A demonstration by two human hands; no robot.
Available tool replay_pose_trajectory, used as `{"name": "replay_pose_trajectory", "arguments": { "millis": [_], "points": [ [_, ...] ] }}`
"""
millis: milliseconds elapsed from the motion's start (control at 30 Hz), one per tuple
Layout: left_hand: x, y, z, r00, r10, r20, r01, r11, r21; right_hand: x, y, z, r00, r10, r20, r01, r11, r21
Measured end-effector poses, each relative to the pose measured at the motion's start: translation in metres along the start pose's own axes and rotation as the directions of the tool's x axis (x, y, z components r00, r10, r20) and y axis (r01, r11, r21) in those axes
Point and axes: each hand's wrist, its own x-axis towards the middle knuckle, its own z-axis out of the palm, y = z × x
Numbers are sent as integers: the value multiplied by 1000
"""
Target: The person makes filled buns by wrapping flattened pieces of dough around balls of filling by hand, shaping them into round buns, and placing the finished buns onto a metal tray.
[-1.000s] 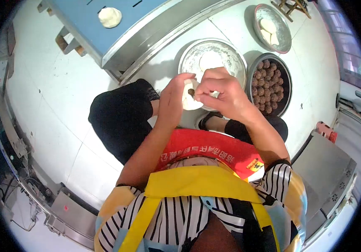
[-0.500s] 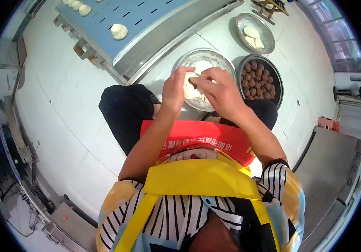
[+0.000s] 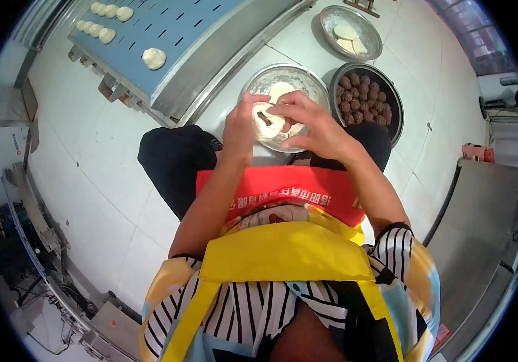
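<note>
A filled dough bun [image 3: 267, 131], pale and soft, is held over a metal bowl [image 3: 324, 96]. Its folded top has a narrow opening that shows dark filling. My left hand [image 3: 238, 130] is closed around the bun's left side, thumb near the upper edge. The fingers of my right hand [image 3: 316, 123] are bent against the bun's right rim, gripping the dough edge, while its thumb is held apart below. Behind the hands, flat white dough [image 3: 281, 90] lies in the floury bowl, partly covered by my fingers.
A dark basin [image 3: 396, 120] to the right holds many brown filling balls [image 3: 364, 99]. Farther back stands another metal bowl [image 3: 372, 37] with dough rounds [image 3: 346, 33]. At upper left, a blue slotted conveyor [image 3: 174, 21] carries several finished buns [image 3: 154, 58].
My right thumb has moved off the bun's opening, which now shows as a narrow slit. The bun is turned slightly in my left hand. The whole view has shifted a little.
</note>
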Motion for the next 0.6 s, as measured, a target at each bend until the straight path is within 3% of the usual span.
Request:
{"name": "replay_pose_trajectory", "arguments": {
  "millis": [167,367,467,567,600],
  "points": [
    [0,-1,7,999,10,32,-10,1000,-2,-4,9,1,995,-62,-76,51,988,-146],
    [0,5,9,991,17,132,-35,990,134,-4,11,2,981,-172,-94,161,980,-113],
    [5,25,2,948,-86,306,-71,882,465,-3,9,6,965,-252,-74,233,950,-206],
    [12,13,-2,948,78,309,-174,939,297,-2,13,0,975,-190,-113,150,945,-292],
    [11,8,0,970,74,233,-96,992,84,0,9,0,979,-66,-191,32,984,-176]
  ]
}}
